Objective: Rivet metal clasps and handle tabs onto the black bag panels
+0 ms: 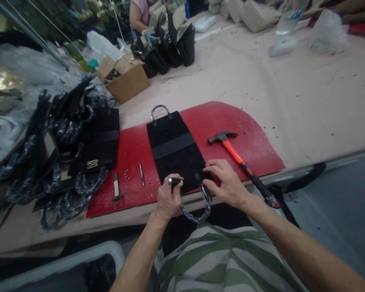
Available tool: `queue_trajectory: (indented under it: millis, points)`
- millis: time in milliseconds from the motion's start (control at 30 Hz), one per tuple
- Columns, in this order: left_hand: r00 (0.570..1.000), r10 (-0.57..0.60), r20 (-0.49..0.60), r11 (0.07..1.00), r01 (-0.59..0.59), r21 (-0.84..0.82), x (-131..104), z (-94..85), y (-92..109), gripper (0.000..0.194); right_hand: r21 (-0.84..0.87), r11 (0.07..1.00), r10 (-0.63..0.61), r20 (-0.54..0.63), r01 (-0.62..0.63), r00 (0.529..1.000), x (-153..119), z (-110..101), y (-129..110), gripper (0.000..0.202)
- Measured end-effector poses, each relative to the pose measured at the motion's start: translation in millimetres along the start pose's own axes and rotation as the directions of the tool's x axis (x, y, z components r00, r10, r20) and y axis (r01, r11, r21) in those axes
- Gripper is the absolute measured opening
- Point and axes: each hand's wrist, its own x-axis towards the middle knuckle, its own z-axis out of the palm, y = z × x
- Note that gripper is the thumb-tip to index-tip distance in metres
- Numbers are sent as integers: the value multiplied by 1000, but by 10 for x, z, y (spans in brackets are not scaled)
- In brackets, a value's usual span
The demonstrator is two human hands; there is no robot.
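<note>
A black bag panel (176,148) lies flat, with a plastic-wrapped handle at each end. The near handle (196,218) hangs over the table's front edge. My left hand (169,198) is closed around a short dark rod-like tool with a silver end (170,180), above the panel's near left corner. At the near right corner, my right hand (226,182) has its thumb and fingers apart, beside the handle's tab; the fingertips seem to touch the panel's edge. Some dark material between them is hard to make out.
A red mat (246,121) lies under the panel. On it are a claw hammer (231,150), a thin metal punch (141,175), a pronged metal tool (116,188) and tiny pieces. Wrapped handles and panels (67,134) pile up left. Behind stand a cardboard box (129,85), black bags (185,44) and a person.
</note>
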Motion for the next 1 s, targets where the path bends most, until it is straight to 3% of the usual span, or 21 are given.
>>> queue_trajectory:
  millis: [167, 267, 367, 667, 933, 1000]
  points:
    - [1000, 4, 15, 1000, -4, -22, 14, 17, -19, 14, -326, 935, 102, -122, -138, 987, -59, -414, 240, 17]
    - [998, -28, 62, 997, 32, -65, 63, 9, -16, 13, -542, 798, 265, -75, -263, 961, -148, -545, 396, 18]
    - [996, -62, 61, 991, 68, -111, 103, 5, -19, 12, -639, 693, 410, -31, -334, 911, -206, -567, 460, 17]
    - [999, -1, -40, 998, -1, -67, 48, 44, -65, 11, -617, 670, 588, 102, -413, 802, -77, -610, 408, 13]
    - [998, 53, -42, 998, -55, -30, 39, 57, -61, 13, -582, 682, 603, 106, -442, 791, -31, -646, 367, 10]
    - [997, 66, -29, 998, -66, -20, 36, 58, -67, 13, -512, 692, 636, 98, -509, 766, -1, -666, 381, 9]
